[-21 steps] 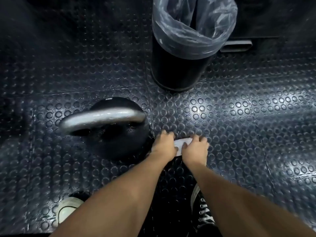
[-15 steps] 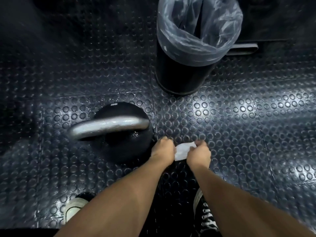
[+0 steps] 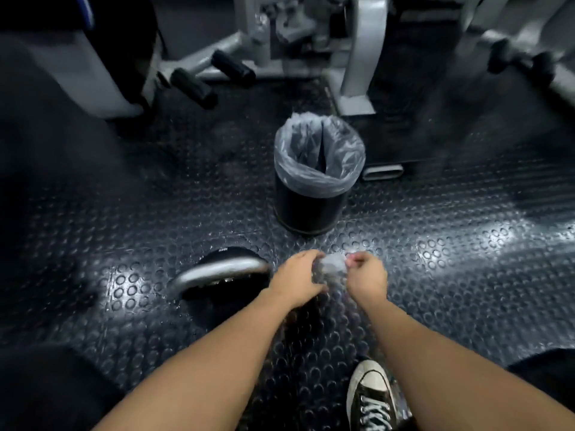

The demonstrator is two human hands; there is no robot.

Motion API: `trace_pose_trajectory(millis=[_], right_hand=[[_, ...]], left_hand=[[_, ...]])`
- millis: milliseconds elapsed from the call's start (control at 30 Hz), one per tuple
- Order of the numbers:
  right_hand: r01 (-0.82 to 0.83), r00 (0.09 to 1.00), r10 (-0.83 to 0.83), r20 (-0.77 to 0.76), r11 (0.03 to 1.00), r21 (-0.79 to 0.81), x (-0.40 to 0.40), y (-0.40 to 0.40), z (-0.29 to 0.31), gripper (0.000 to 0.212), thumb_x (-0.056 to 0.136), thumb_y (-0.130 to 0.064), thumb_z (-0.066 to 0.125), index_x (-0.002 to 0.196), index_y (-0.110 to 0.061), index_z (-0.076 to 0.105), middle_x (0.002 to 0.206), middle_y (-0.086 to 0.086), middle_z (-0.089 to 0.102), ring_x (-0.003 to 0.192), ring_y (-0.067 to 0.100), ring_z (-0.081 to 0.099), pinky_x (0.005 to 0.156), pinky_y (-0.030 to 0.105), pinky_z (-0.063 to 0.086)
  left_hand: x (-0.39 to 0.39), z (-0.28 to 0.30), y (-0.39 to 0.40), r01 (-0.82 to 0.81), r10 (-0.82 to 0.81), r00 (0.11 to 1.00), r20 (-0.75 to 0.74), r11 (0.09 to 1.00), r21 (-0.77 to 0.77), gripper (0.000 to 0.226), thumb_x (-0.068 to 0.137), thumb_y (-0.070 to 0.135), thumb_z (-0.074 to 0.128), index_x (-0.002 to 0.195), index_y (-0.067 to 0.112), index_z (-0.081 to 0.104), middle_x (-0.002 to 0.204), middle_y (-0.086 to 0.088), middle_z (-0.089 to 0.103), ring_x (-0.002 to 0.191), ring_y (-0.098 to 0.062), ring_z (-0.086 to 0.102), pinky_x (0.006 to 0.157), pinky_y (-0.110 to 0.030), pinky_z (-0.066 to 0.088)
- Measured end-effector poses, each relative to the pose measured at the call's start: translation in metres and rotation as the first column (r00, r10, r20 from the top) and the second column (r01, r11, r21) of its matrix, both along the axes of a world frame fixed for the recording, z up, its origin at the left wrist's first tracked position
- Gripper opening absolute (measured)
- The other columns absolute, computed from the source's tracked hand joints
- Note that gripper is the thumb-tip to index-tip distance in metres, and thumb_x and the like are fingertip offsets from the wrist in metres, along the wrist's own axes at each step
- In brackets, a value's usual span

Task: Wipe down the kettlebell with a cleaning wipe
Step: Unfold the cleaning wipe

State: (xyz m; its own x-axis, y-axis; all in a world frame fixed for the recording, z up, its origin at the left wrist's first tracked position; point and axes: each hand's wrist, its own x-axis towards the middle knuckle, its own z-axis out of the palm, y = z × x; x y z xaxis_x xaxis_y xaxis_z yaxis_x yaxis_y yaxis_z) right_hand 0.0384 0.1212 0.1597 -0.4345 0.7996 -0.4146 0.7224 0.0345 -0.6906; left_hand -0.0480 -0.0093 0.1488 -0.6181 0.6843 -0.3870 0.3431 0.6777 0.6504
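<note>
A black kettlebell point(image 3: 214, 293) with a shiny metal handle point(image 3: 217, 270) stands on the studded rubber floor, left of my hands. A crumpled white cleaning wipe point(image 3: 333, 265) is held up off the floor between both hands. My left hand point(image 3: 298, 279) grips its left side, just right of the kettlebell handle. My right hand point(image 3: 367, 276) pinches its right edge with curled fingers. The picture is blurred, so the wipe's shape is unclear.
A black waste bin point(image 3: 314, 194) lined with a clear bag stands just beyond my hands. Grey gym machine frames point(image 3: 361, 57) and black padded rollers point(image 3: 211, 76) fill the back. My black-and-white sneaker point(image 3: 371, 396) is on the floor at the bottom.
Both hands have lifted the wipe off the floor and bunched it between them. The view has tilted up and pulled back, bringing the gym machines into sight.
</note>
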Motion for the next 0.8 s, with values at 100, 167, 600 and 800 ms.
trace_pose_trajectory(millis=[100,167,600,800], right_hand=[[-0.076,0.988,0.08,-0.133,0.997,0.033,-0.007,0.002,0.039,0.02,0.099,-0.009,0.061,0.083,-0.022,0.063,0.087,-0.002,0.07,0.077,0.013,0.062,0.077,0.033,0.052],[-0.149,0.966,0.163,-0.203,0.986,0.08,-0.012,0.001,0.066,0.022,0.097,-0.009,0.064,0.081,-0.024,0.065,0.083,-0.007,0.069,0.078,0.012,0.063,0.078,0.03,0.052],[-0.439,0.721,0.522,-0.455,0.853,0.283,-0.041,-0.009,0.258,0.007,0.09,-0.032,0.076,0.092,-0.028,0.071,0.087,0.001,0.073,0.079,0.012,0.065,0.071,0.027,0.049],[-0.602,0.657,0.609,-0.444,0.779,0.176,-0.046,-0.025,0.308,0.069,0.056,-0.075,0.082,0.092,-0.017,0.076,0.083,-0.002,0.072,0.078,0.013,0.062,0.07,0.03,0.045]], left_hand=[[-0.01,0.042,0.0,0.042,-0.041,0.999,-0.013,0.996,0.082,0.09,0.085,0.04,0.081,0.16,0.024,0.033,0.16,-0.003,0.043,0.146,-0.021,0.042,0.119,-0.033,0.035],[-0.015,0.072,0.0,0.058,-0.061,0.998,0.024,0.991,0.12,0.082,0.091,0.037,0.076,0.16,0.024,0.034,0.159,-0.005,0.045,0.146,-0.021,0.043,0.12,-0.033,0.034],[-0.049,0.269,-0.039,-0.029,0.036,0.999,-0.01,0.913,0.407,0.019,0.094,0.034,0.074,0.084,0.019,0.067,0.057,0.014,0.054,0.048,0.002,0.044,0.054,-0.02,0.037],[-0.062,0.326,-0.078,-0.166,0.151,0.986,0.074,0.804,0.572,0.022,0.099,0.03,0.067,0.111,0.012,0.065,0.087,0.007,0.077,0.08,-0.006,0.068,0.074,-0.024,0.049]])
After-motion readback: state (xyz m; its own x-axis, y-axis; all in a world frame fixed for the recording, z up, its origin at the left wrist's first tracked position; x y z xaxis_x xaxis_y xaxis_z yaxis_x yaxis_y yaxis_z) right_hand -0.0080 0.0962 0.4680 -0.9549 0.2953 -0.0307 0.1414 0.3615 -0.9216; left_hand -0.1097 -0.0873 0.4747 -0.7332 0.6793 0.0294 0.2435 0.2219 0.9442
